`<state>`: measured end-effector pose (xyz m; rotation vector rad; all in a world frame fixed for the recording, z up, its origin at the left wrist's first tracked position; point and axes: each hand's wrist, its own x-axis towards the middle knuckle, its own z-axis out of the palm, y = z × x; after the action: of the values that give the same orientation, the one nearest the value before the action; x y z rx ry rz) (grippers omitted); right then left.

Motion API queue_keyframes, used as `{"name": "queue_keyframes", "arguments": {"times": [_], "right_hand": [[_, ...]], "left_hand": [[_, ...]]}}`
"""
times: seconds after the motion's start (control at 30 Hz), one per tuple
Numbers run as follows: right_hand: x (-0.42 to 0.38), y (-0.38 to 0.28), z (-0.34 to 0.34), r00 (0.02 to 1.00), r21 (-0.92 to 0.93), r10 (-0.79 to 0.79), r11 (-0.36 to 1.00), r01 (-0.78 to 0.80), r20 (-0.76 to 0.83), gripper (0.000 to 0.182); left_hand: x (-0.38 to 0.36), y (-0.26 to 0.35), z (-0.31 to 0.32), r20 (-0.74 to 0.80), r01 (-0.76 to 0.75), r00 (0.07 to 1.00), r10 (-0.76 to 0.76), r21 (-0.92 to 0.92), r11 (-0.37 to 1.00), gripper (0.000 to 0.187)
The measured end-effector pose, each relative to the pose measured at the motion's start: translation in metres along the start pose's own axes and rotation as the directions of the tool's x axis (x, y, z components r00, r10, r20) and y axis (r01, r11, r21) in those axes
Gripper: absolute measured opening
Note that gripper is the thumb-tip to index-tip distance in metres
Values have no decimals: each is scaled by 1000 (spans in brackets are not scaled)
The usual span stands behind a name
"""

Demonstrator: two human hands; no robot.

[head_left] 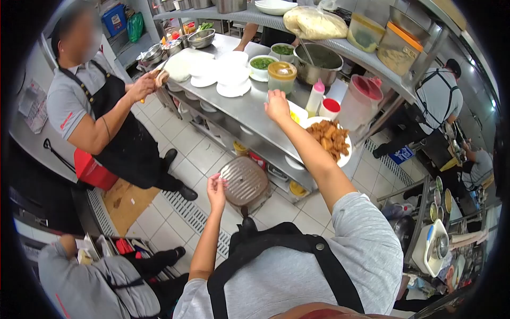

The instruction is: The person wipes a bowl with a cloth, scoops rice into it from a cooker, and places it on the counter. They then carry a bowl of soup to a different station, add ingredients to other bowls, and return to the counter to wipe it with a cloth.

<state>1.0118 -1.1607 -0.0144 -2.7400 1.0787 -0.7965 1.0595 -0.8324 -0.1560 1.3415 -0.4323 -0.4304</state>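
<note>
My right arm reaches over the steel counter (pixel 212 101). My right hand (pixel 277 106) is bent closed beside a white dish (pixel 302 114) with yellow food; what its fingers hold, if anything, is hidden. Just beyond it stands a tub (pixel 281 77) with an amber lid. Under my right forearm is a white plate (pixel 348 154) heaped with browned, fried-looking pieces (pixel 325 137). My left hand (pixel 217 189) hangs in the air, fingers loosely bent and apart, nothing in it. Beside it, lower down, is a brown ribbed lid (pixel 244 178).
Stacked white plates (pixel 234 87), green-filled bowls (pixel 261 64), a large pot (pixel 319 64), a squeeze bottle (pixel 315 98) and a red-topped cup (pixel 330 108) line the counter. A shelf (pixel 255 20) overhangs it. A co-worker (pixel 101 95) stands at left, handling food; others work around.
</note>
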Motion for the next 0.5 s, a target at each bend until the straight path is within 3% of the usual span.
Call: {"name": "queue_keyframes", "arguments": {"times": [0.07, 0.13, 0.17, 0.23, 0.3, 0.37, 0.5], "right_hand": [[62, 26, 23, 993, -98, 100, 991, -93, 67, 51], [100, 55, 52, 997, -259, 27, 965, -46, -77, 57], [112, 65, 58, 997, -262, 29, 964, -47, -73, 57], [125, 79, 63, 992, -273, 16, 962, 20, 127, 56], [125, 95, 73, 987, -256, -7, 966, 48, 157, 52], [136, 109, 77, 993, -299, -106, 947, 115, 44, 48], [125, 124, 72, 999, -342, -38, 939, 28, -23, 47]], "left_hand": [[37, -5, 29, 119, 9, 993, -3, -45, 999, 19], [68, -12, 51, 161, 47, 986, -42, -31, 998, 20], [83, -16, 61, 194, 80, 978, -75, -15, 997, 20], [117, -26, 80, 192, 89, 978, -85, -12, 996, 19], [137, -41, 99, 177, 124, 977, -120, -8, 992, 18], [173, -54, 124, 180, 184, 967, -182, 8, 983, 21], [261, -89, 194, 154, 255, 957, -247, -35, 966, 26]]}}
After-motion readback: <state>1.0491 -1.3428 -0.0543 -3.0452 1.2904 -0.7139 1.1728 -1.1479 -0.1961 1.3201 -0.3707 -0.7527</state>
